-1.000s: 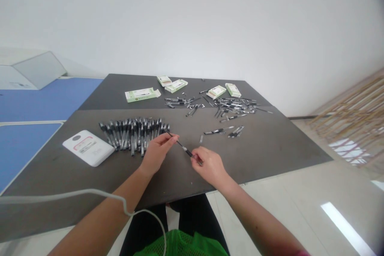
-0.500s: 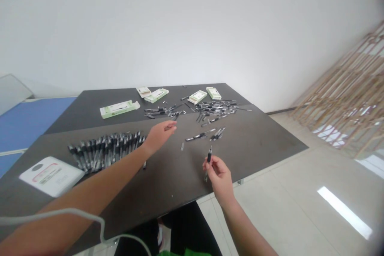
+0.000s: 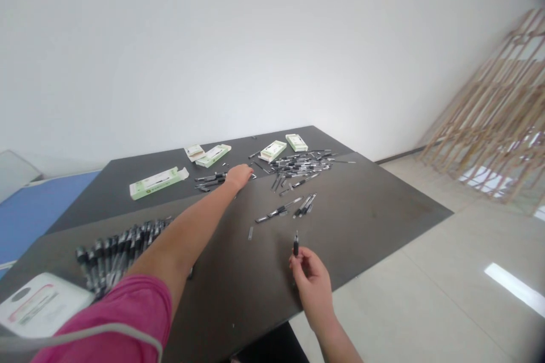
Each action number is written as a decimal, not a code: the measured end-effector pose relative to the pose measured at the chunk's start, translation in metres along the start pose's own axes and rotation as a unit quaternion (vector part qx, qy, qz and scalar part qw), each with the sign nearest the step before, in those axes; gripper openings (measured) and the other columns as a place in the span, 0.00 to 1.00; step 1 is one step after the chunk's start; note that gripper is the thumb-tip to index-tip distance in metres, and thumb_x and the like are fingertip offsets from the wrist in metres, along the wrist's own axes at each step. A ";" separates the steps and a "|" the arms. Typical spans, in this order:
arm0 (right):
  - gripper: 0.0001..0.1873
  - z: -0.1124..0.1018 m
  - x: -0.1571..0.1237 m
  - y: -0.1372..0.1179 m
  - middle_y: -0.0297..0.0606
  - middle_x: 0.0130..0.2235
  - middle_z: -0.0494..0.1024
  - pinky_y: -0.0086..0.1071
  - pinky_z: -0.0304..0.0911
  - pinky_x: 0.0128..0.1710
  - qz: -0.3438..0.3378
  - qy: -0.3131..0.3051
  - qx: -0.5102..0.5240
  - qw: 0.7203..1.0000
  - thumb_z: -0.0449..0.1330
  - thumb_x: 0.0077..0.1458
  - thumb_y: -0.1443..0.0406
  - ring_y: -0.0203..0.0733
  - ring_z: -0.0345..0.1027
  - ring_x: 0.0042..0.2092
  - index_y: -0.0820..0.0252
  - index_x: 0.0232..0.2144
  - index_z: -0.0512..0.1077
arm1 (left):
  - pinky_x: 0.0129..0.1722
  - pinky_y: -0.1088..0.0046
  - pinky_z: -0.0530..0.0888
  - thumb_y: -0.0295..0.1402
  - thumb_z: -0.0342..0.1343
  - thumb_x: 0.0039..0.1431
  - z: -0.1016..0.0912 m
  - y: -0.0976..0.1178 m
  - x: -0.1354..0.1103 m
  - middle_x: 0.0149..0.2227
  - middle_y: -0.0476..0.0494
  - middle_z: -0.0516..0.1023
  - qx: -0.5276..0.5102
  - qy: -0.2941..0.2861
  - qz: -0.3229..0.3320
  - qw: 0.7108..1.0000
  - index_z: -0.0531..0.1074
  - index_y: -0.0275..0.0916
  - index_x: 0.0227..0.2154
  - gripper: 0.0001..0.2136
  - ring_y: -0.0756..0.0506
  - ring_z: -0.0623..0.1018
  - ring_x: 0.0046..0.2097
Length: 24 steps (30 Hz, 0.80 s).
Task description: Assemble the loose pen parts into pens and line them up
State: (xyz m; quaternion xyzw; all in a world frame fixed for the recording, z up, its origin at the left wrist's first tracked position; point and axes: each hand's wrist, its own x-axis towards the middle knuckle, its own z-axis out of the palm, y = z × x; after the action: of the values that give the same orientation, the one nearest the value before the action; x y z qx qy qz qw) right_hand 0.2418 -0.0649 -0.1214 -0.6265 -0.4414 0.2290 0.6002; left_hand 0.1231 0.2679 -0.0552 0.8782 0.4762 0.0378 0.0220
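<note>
My right hand (image 3: 314, 279) is closed around a gel pen (image 3: 296, 245) with a black grip; its bare tip points up and its lower part is hidden by my fingers. My left hand (image 3: 240, 174) reaches far across the table, over small parts beside a group of black pens (image 3: 207, 182). Its fingertips are turned away, so what they hold or touch is hidden. Beyond my right hand lie a few pens (image 3: 279, 211) and a short cluster of pen parts (image 3: 305, 205). A row of pens (image 3: 114, 249) lies side by side under my left forearm.
A larger pile of pens and parts (image 3: 302, 164) spreads over the dark table (image 3: 361, 227). Green-white boxes (image 3: 157, 182) lie along the far side. A white plastic case (image 3: 40, 303) sits at near left. A pale cable (image 3: 106, 329) crosses the lower left.
My left hand has stretched farther forward, onto the parts beside the black pens. My right hand still holds the gel pen upright. The view has shifted slightly.
</note>
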 end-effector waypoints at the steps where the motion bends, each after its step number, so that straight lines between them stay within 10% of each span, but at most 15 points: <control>1: 0.08 0.000 0.000 -0.002 0.35 0.27 0.72 0.31 0.63 0.31 -0.010 0.001 -0.017 1.000 0.56 0.54 0.62 0.38 0.66 0.29 0.59 0.32 0.72 | 0.46 0.58 0.71 0.37 0.52 0.61 0.000 -0.001 0.008 0.49 0.40 0.71 0.013 -0.016 0.011 1.000 0.69 0.37 0.47 0.14 0.43 0.73 0.47; 16: 0.05 -0.002 -0.001 -0.014 0.35 0.27 0.72 0.29 0.62 0.29 -0.092 0.030 -0.111 0.989 0.55 0.55 0.65 0.38 0.66 0.29 0.57 0.30 0.70 | 0.44 0.59 0.73 0.36 0.53 0.60 0.005 -0.003 0.037 0.49 0.38 0.70 0.031 -0.068 0.000 0.997 0.67 0.36 0.49 0.16 0.43 0.74 0.46; 24: 0.06 -0.001 0.002 -0.012 0.35 0.28 0.74 0.30 0.63 0.31 -0.081 0.032 -0.093 0.992 0.56 0.54 0.64 0.38 0.67 0.30 0.59 0.32 0.72 | 0.46 0.61 0.71 0.36 0.54 0.59 -0.039 -0.007 0.003 0.46 0.39 0.74 -0.109 0.006 -0.029 0.994 0.71 0.35 0.43 0.12 0.43 0.74 0.46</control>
State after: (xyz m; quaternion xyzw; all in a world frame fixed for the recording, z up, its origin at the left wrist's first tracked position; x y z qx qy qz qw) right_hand 0.2402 -0.0647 -0.1091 -0.6489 -0.4907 0.1173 0.5696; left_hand 0.1153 0.2745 -0.0167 0.8560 0.4948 0.0946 0.1160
